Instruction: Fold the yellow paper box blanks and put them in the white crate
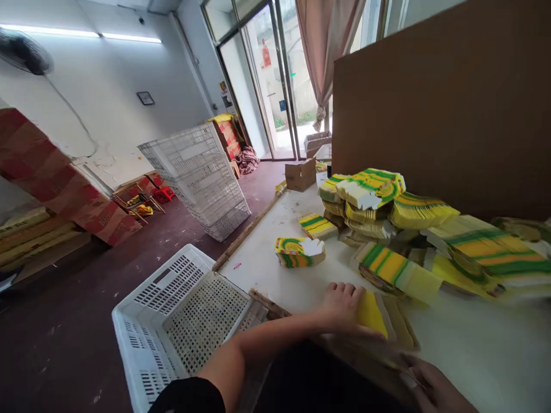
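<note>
My left hand [344,310] rests on the table edge, its fingers bent around the near end of a small stack of flat cartons [373,314]. The top carton's visible face is yellow, with brown cardboard layers showing beside it. Lower right, close to my body, my right hand [430,383] is smeared by motion. Its fingers curl near the stack's near side, and whether they hold anything is unclear. Beyond my left hand stands an opened-out small yellow and green carton [299,252]. A bundle of striped flat cartons [396,269] lies just past the stack.
Piled carton bundles [374,195] cover the table's [258,269] far right, before a big brown cardboard panel [439,109]. A small brown box [300,175] sits at the far end. A white plastic crate [150,321] is at my left; stacked crates [198,178] stand on the floor beyond.
</note>
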### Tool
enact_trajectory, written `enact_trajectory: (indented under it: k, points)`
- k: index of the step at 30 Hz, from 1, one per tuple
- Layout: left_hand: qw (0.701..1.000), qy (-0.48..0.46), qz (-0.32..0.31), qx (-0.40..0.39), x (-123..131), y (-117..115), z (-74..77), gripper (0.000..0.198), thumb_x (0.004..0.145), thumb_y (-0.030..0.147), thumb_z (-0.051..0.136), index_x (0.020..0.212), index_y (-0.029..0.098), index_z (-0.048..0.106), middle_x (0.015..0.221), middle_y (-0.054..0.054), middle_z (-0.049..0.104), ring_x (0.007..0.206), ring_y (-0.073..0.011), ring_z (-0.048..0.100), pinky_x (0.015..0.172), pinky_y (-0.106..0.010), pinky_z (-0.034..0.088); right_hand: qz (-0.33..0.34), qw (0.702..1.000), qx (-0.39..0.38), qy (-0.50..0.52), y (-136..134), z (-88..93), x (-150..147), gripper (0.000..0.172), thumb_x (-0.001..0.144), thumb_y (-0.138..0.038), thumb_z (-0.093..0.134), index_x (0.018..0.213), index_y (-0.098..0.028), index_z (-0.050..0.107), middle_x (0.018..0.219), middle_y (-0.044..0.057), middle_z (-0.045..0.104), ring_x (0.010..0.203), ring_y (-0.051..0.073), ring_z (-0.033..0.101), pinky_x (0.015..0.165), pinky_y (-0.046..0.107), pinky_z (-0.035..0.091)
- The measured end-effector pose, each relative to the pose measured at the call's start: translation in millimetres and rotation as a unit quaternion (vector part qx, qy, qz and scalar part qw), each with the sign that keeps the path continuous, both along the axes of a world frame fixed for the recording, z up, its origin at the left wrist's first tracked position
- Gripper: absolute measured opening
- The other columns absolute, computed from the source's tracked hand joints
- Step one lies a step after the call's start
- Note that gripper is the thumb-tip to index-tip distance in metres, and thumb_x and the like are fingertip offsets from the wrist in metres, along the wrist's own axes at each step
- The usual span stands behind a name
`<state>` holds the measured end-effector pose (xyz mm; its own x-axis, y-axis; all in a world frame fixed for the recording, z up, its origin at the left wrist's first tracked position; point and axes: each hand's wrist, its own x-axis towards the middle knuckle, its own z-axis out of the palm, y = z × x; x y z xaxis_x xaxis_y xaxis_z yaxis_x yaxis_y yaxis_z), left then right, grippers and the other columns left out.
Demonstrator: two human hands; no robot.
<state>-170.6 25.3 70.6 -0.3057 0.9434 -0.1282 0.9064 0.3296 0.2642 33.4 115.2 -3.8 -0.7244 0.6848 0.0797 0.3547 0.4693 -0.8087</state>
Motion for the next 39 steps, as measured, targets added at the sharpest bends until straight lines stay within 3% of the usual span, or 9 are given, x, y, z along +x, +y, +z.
enact_trajectory:
  k: [4, 8, 12, 15, 18, 22, 31, 39]
  points:
    - [0.999, -0.003, 0.023, -0.030, 10, -6, 5.3, 0.083, 0.069, 0.072, 0.057, 0.130, 0.018, 0.042, 0.126, -0.013, 0.055, 0.115, -0.0306, 0.051, 0.100, -0.043, 0.036, 0.019, 1.000, 0.007, 0.004, -23, 14.9, 6, 0.017, 0.071, -0.036, 0.051, 0.075, -0.027, 0.065, 0.086, 0.005, 0.074, 0.079, 0.024, 0.069, 0.070, 0.035, 0.055]
    - [0.998, 0.037, 0.035, -0.041, 15, -9, 5.0, 0.081, 0.077, 0.064, 0.052, 0.136, 0.012, 0.036, 0.129, -0.017, 0.053, 0.116, -0.0318, 0.049, 0.100, -0.044, 0.034, 0.021, 1.000, 0.012, -0.019, -36, 26.6, 6, 0.009, 0.075, -0.028, 0.054, 0.077, -0.023, 0.061, 0.086, 0.005, 0.070, 0.080, 0.021, 0.065, 0.074, 0.034, 0.052]
    - [0.997, 0.066, 0.028, -0.031, 14, -9, 0.2, 0.079, 0.078, 0.063, 0.051, 0.135, 0.010, 0.037, 0.127, -0.018, 0.053, 0.113, -0.0329, 0.050, 0.096, -0.043, 0.035, 0.014, 1.000, -0.003, -0.017, -32, 29.6, 9, 0.017, 0.075, -0.031, 0.065, 0.086, -0.020, 0.060, 0.092, 0.006, 0.067, 0.083, 0.020, 0.064, 0.076, 0.032, 0.051]
    - [0.997, 0.072, 0.023, -0.030, 15, -11, 0.3, 0.078, 0.078, 0.062, 0.051, 0.135, 0.010, 0.038, 0.125, -0.018, 0.054, 0.113, -0.0334, 0.050, 0.095, -0.043, 0.035, -0.027, 1.000, -0.001, 0.009, -25, 29.8, 11, 0.012, 0.081, -0.029, 0.058, 0.088, -0.020, 0.059, 0.089, 0.005, 0.066, 0.083, 0.019, 0.064, 0.075, 0.032, 0.051]
    - [0.997, 0.073, 0.024, -0.025, 15, -11, 0.0, 0.077, 0.077, 0.062, 0.052, 0.134, 0.012, 0.038, 0.125, -0.018, 0.054, 0.112, -0.0338, 0.050, 0.095, -0.043, 0.035, -0.057, 0.997, 0.045, 0.027, -19, 28.7, 8, 0.013, 0.084, -0.022, 0.051, 0.093, -0.020, 0.060, 0.092, 0.006, 0.065, 0.081, 0.018, 0.063, 0.076, 0.032, 0.051]
    - [0.997, 0.070, 0.029, -0.016, 15, -12, -1.7, 0.079, 0.076, 0.062, 0.053, 0.135, 0.012, 0.037, 0.125, -0.018, 0.054, 0.113, -0.0335, 0.050, 0.094, -0.043, 0.036, -0.019, 0.992, 0.122, 0.003, -14, 28.9, -2, 0.032, 0.081, -0.007, 0.044, 0.102, -0.022, 0.063, 0.102, 0.007, 0.063, 0.093, 0.019, 0.061, 0.082, 0.032, 0.050]
    - [0.997, 0.068, 0.036, -0.022, 16, -11, 1.3, 0.079, 0.076, 0.063, 0.054, 0.134, 0.012, 0.038, 0.127, -0.017, 0.054, 0.114, -0.0326, 0.050, 0.096, -0.042, 0.036, -0.001, 0.980, 0.193, -0.055, -15, 31.9, -4, 0.027, 0.081, -0.005, 0.047, 0.084, -0.022, 0.068, 0.095, 0.006, 0.063, 0.090, 0.020, 0.057, 0.079, 0.031, 0.048]
    - [0.997, 0.065, 0.039, -0.019, 17, -11, 2.6, 0.079, 0.076, 0.063, 0.055, 0.133, 0.011, 0.039, 0.126, -0.017, 0.055, 0.114, -0.0322, 0.051, 0.096, -0.041, 0.036, 0.050, 0.970, 0.197, -0.132, -6, 51.9, -14, 0.020, 0.079, -0.004, 0.051, 0.076, -0.019, 0.064, 0.083, 0.006, 0.061, 0.081, 0.019, 0.054, 0.069, 0.027, 0.041]
